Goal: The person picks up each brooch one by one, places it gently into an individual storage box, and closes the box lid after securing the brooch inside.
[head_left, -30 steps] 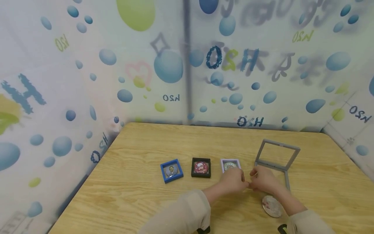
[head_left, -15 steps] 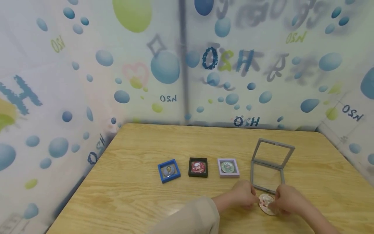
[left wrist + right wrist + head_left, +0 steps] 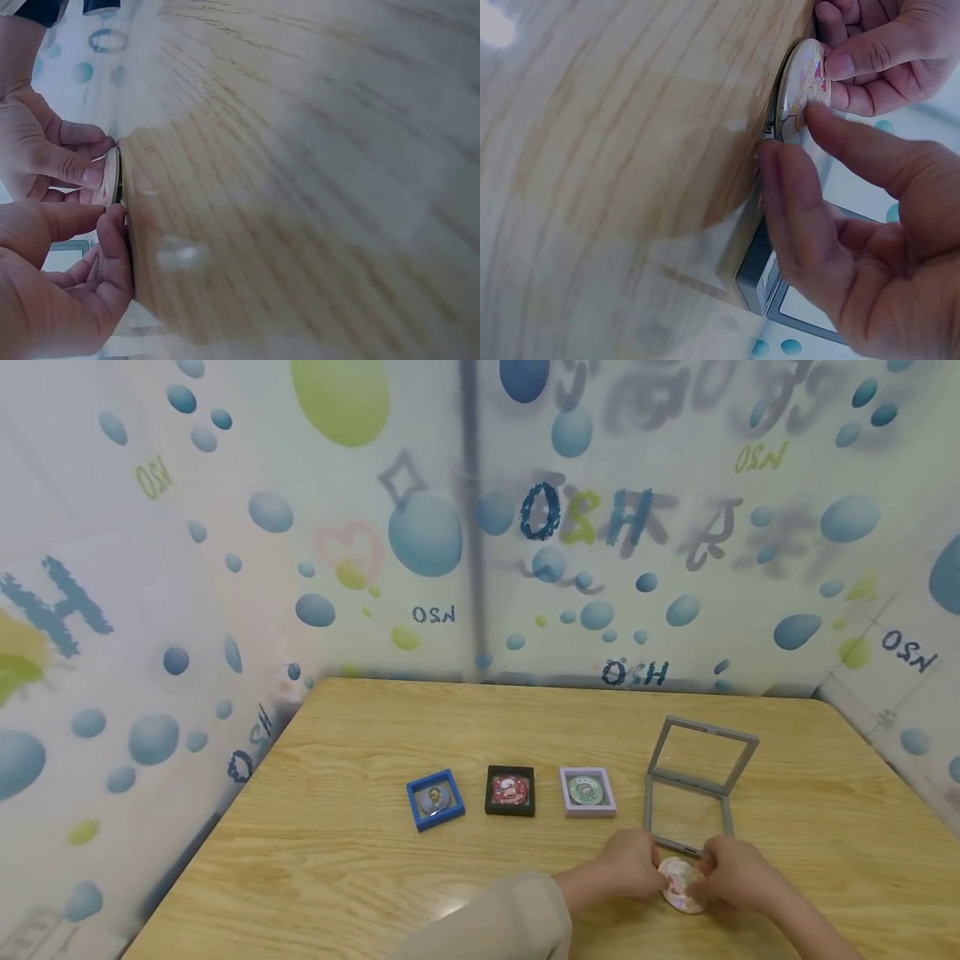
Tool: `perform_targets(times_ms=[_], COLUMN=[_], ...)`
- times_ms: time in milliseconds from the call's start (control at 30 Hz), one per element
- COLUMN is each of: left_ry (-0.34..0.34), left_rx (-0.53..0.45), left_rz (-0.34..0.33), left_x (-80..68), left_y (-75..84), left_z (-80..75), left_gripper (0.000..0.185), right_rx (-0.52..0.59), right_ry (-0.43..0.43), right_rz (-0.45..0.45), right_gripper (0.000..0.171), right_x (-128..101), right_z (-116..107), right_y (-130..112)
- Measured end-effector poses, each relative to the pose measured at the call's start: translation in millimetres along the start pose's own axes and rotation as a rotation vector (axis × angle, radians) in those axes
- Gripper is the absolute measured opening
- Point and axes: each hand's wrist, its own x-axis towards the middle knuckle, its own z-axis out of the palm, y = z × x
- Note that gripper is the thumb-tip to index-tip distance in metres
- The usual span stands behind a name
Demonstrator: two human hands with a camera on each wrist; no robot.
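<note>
Both hands meet at a round button badge with a pale, pink-marked face, just in front of an open grey display frame. My left hand pinches the badge's left edge, thumb and fingertips at the rim. On the opposite side my right hand holds it, thumb on the printed face and fingers under the edge. Seen from the right wrist, the badge is tilted close over the wooden table, a small dark bit showing behind it. The frame's upper half stands raised on its hinge; clear film spans both halves.
To the left, in a row, stand a lilac frame, a black frame and a blue frame, each with a round badge inside. The wooden table ends at a patterned wall covering.
Both hands have come down from beside the lilac frame to the badge, which now lies between their fingers. Over the last half second they have barely shifted; the badge has moved slightly left.
</note>
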Motion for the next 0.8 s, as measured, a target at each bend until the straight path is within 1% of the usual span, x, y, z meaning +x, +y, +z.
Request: perform_targets(times_ms=[100,200,267,400,467,567,667,700,800], left_ry=[0.009,0.017,0.022,0.031,0.049,0.079,0.099,0.100,0.107], left_rx=[-0.060,-0.116,-0.135,-0.167,-0.175,-0.223,-0.312,-0.349,-0.417], left_rz=[-0.009,-0.020,-0.019,-0.005,0.007,0.003,-0.009,-0.016,-0.017], left_x=[0.1,0.5,1.3,3.7,5.8,9.7,14.4,16.3,23.3], left_y=[-1.5,-2.8,-3.4,-4.2,-4.0,-2.3,-0.5,0.2,1.6], left_z=[1.3,2.7,2.6,-0.7,-3.2,-6.4,-7.9,-8.5,-9.3], left_gripper=[0.017,0.016,0.014,0.011,0.011,0.009,0.010,0.012,0.017], right_rx=[0.008,0.029,0.045,0.119,0.157,0.224,0.276,0.286,0.299], right_ry=[0.037,0.050,0.056,0.042,0.038,0.039,0.058,0.065,0.086], right_rz=[0.009,0.013,0.021,0.007,0.003,0.019,0.058,0.068,0.091], right_gripper=[0.026,0.023,0.022,0.018,0.017,0.018,0.021,0.022,0.024], right_x=[-0.1,0.0,0.0,0.2,1.2,3.2,6.0,7.1,11.3], right_z=[-0.9,-2.1,-2.9,-6.0,-8.1,-11.5,-15.1,-16.5,-21.1], right_y=[0.1,1.5,2.9,5.3,5.7,5.0,3.3,2.6,2.0])
